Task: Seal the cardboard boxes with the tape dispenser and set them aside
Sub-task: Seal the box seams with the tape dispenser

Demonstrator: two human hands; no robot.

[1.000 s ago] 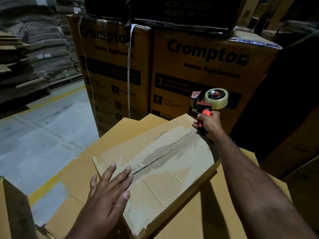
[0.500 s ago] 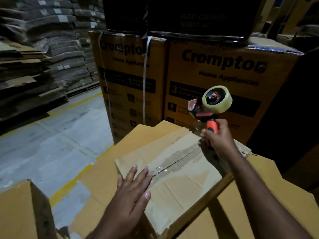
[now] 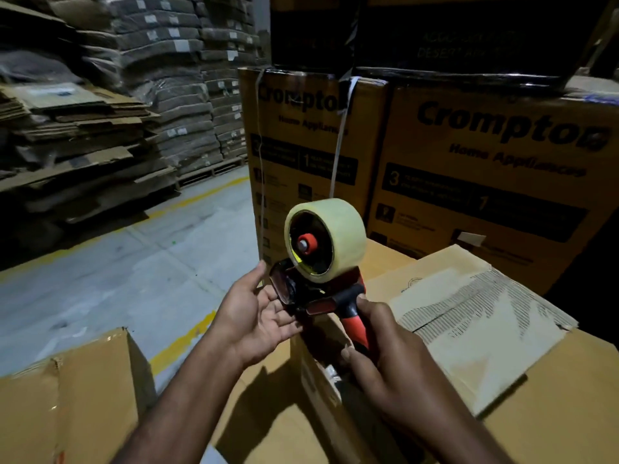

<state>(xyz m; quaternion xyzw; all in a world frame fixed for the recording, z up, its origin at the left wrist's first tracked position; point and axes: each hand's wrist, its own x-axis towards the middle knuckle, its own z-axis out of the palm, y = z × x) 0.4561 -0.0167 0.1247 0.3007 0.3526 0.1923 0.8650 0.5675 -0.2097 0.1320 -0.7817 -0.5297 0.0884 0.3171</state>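
My right hand (image 3: 385, 349) grips the red handle of the tape dispenser (image 3: 318, 262), held upright in front of me with its roll of clear tape on top. My left hand (image 3: 258, 313) is at the dispenser's front end, palm up, fingers relaxed under the black blade guard and touching it. To the right lies the worn cardboard box (image 3: 469, 323) with a torn, scuffed top and a closed centre seam. It rests on larger brown cartons (image 3: 552, 413).
Tall printed appliance cartons (image 3: 485, 155) stand close behind, with a dark box stacked on them. A brown carton (image 3: 67, 396) sits at the lower left. Stacks of flattened cardboard (image 3: 77, 139) line the far left across a grey floor with yellow lines.
My left hand lifted off the box top and came up to the dispenser's front. My right hand brought the dispenser toward me and left, away from the box's far end.
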